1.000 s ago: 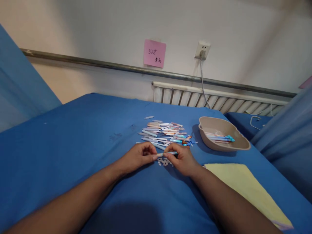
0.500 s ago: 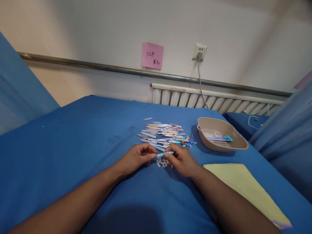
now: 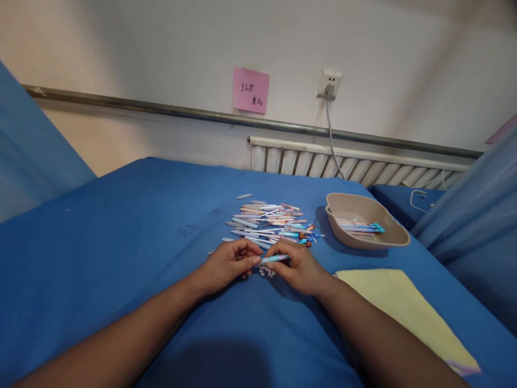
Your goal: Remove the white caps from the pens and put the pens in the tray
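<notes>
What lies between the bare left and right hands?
In the head view: a slim pale-blue pen, held by the right hand, its end pinched by the left hand; small white pieces below.

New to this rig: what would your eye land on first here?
Probably the messy spread of pens and pen parts mid-cloth, with the left grip and right grip just in front, holding a pale blue pen between them. Next, the pink note with handwriting, on the wall above the rail. To the right, the tan basin holds a bundle with bright blue ends.
</notes>
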`<control>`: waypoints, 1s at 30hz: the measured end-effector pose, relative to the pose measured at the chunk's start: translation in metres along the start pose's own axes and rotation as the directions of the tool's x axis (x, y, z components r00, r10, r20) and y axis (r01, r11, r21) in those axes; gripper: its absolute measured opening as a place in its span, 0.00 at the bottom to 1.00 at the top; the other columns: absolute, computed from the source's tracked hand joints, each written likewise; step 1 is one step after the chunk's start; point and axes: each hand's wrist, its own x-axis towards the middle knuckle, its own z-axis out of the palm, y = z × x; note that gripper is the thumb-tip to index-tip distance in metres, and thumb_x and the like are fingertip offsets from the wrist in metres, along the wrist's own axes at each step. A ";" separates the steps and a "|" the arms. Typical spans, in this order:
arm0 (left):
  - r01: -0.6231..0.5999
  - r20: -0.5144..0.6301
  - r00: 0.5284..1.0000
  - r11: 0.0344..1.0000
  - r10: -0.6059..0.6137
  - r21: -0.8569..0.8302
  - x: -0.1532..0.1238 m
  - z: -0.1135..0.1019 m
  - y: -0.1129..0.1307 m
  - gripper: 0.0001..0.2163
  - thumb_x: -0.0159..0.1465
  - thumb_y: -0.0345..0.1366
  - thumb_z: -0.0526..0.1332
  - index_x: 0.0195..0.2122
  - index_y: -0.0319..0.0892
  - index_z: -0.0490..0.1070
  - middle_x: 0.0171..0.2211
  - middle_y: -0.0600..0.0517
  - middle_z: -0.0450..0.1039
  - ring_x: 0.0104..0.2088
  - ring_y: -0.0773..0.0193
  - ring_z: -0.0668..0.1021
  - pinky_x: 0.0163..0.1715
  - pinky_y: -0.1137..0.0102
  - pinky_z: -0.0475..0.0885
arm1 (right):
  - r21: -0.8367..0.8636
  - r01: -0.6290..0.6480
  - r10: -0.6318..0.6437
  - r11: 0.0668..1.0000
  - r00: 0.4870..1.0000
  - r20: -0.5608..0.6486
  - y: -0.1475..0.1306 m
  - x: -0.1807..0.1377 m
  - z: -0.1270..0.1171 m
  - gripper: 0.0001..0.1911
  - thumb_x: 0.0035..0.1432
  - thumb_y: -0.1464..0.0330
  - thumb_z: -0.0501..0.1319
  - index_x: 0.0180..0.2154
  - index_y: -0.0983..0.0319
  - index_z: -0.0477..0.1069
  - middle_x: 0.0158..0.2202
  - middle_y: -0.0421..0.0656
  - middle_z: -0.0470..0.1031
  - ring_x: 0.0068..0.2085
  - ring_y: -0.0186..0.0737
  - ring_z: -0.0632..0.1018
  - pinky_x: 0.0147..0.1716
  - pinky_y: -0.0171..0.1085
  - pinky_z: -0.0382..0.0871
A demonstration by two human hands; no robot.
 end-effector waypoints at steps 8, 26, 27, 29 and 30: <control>-0.151 -0.061 0.985 0.973 0.164 0.174 -0.006 0.004 0.004 0.11 0.56 0.38 0.63 0.38 0.39 0.70 0.27 0.54 0.71 0.26 0.68 0.72 0.27 0.73 0.67 | 0.039 -0.061 0.062 0.997 0.998 -0.016 -0.005 0.000 -0.001 0.04 0.55 0.68 0.61 0.31 0.62 0.73 0.28 0.39 0.74 0.28 0.32 0.72 0.28 0.30 0.63; -0.269 0.116 0.962 0.772 0.248 0.576 -0.003 -0.002 0.006 0.11 0.63 0.43 0.55 0.35 0.43 0.72 0.28 0.55 0.73 0.29 0.65 0.73 0.30 0.74 0.64 | 0.072 -0.277 0.283 0.958 0.955 -0.087 0.007 0.004 -0.024 0.27 0.63 0.51 0.46 0.28 0.64 0.71 0.19 0.38 0.69 0.21 0.30 0.70 0.23 0.30 0.62; -0.248 0.096 0.968 0.803 0.234 0.541 -0.002 -0.003 0.005 0.11 0.63 0.43 0.55 0.35 0.42 0.72 0.28 0.54 0.73 0.29 0.65 0.73 0.30 0.74 0.65 | 0.103 -0.300 0.313 0.948 0.938 -0.147 0.010 0.005 -0.031 0.28 0.63 0.51 0.44 0.27 0.64 0.71 0.19 0.38 0.69 0.19 0.30 0.69 0.22 0.30 0.62; -0.208 0.067 0.978 0.867 0.200 0.453 0.001 -0.005 0.004 0.12 0.63 0.44 0.55 0.35 0.42 0.71 0.29 0.53 0.74 0.30 0.64 0.74 0.33 0.72 0.67 | 0.129 -0.347 0.367 0.929 0.909 -0.196 0.018 0.007 -0.043 0.27 0.61 0.50 0.48 0.24 0.64 0.69 0.17 0.38 0.67 0.17 0.29 0.67 0.19 0.30 0.60; -0.190 0.057 0.982 0.894 0.182 0.405 0.002 -0.005 0.003 0.12 0.63 0.44 0.55 0.35 0.42 0.71 0.30 0.53 0.75 0.31 0.64 0.74 0.34 0.71 0.68 | 0.127 -0.368 0.386 0.921 0.903 -0.187 0.021 0.007 -0.047 0.25 0.59 0.51 0.51 0.22 0.63 0.68 0.16 0.37 0.66 0.16 0.29 0.66 0.18 0.30 0.59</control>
